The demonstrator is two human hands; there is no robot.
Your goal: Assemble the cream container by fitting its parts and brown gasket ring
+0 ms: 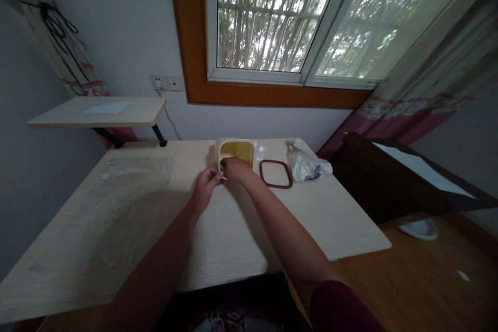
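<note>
A cream plastic container (254, 155) with a yellowish inside stands near the back of the light wooden table, its opening facing me. My left hand (204, 187) is at its lower left corner, thumb and fingers pinched together; something small and pale shows at the fingertips, too small to name. My right hand (236, 168) reaches across the opening with curled fingers close to the left fingertips. Whatever it may grip is hidden behind the hand. To the right of the container lies a brown square ring (261, 171) with rounded corners.
A crumpled clear plastic bag (309, 163) lies at the table's back right. A flat transparent sheet (136, 171) covers part of the left side, below a raised shelf (97, 114) on black legs. Beyond the right edge is a dark brown surface (373, 181) with paper on it.
</note>
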